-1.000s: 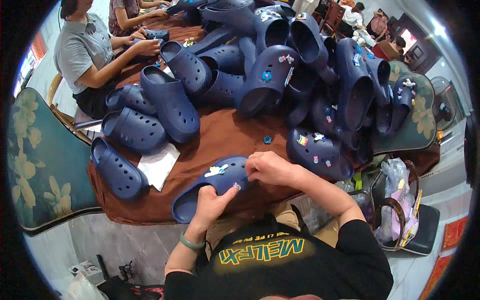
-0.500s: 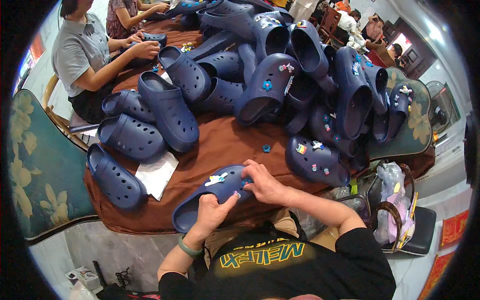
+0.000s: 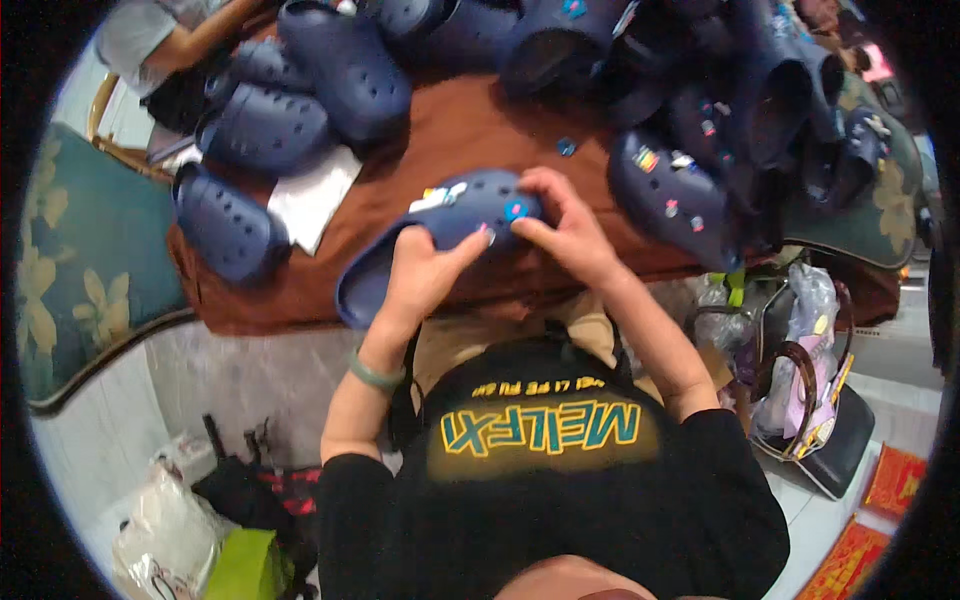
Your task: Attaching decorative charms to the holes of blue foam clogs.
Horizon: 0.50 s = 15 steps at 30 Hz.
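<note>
Change: both hands and the clog sit closer to the worktop's near edge than half a second ago; the view has tipped down, so more of the person's black shirt shows and the far pile is cut off at the top.
Clog (image 3: pixel 440 235): dark blue, lying slantwise on the brown cloth at the near edge of the worktop (image 3: pixel 470 130), toe toward the upper right, heel hanging toward the person's lap.
Left hand (image 3: pixel 425 275): grasps the clog from below and the near side, thumb pressed up against the toe part; a green band circles the wrist.
Right hand (image 3: pixel 565 235): curled over the toe of the clog, fingertips pinched at a small blue charm (image 3: pixel 516 210) set in the upper.
White charm (image 3: pixel 440 197): fixed on the clog's upper, left of the blue one.
Loose charm (image 3: pixel 567 146): small, blue, alone on the cloth beyond the right hand.
Decorated clog (image 3: pixel 665 195): just right of the right hand, bearing several coloured charms.
Plain clogs (image 3: pixel 270 125): a group at upper left, one more (image 3: pixel 222 225) near the cloth's left edge.
Paper (image 3: pixel 312 195): white sheet between the plain clogs and the held clog.
Pile (image 3: pixel 720 80): many dark blue clogs heaped at the far right.
Other person (image 3: pixel 160 35): grey sleeve and arm at the far left corner.
Bags (image 3: pixel 810 370): on the floor to the right of the person.
</note>
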{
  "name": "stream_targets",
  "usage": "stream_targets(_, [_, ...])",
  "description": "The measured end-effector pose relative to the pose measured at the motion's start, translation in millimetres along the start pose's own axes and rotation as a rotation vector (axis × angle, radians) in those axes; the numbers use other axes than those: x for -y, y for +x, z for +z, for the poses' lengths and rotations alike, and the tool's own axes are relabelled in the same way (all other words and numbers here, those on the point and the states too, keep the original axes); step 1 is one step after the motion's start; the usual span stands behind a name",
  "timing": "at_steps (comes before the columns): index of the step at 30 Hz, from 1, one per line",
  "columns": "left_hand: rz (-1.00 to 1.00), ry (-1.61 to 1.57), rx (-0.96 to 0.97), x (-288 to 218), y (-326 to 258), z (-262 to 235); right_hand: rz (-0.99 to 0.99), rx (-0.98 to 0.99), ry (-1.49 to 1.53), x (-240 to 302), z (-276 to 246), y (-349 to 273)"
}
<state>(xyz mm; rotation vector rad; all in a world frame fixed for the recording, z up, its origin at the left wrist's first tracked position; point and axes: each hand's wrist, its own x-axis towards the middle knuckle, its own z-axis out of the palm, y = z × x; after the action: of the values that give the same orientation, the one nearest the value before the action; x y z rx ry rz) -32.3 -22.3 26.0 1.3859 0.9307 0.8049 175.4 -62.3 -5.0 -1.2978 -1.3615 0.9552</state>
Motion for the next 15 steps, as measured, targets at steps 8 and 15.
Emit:
stream_targets(8, [-0.073,-0.080,0.019,1,3,1,0.039,-0.195,0.020,-8,-5,-18])
stream_targets(15, [-0.094,-0.118,0.016,8,-3,2,-0.432,-0.089,-0.598,5,-5,-2])
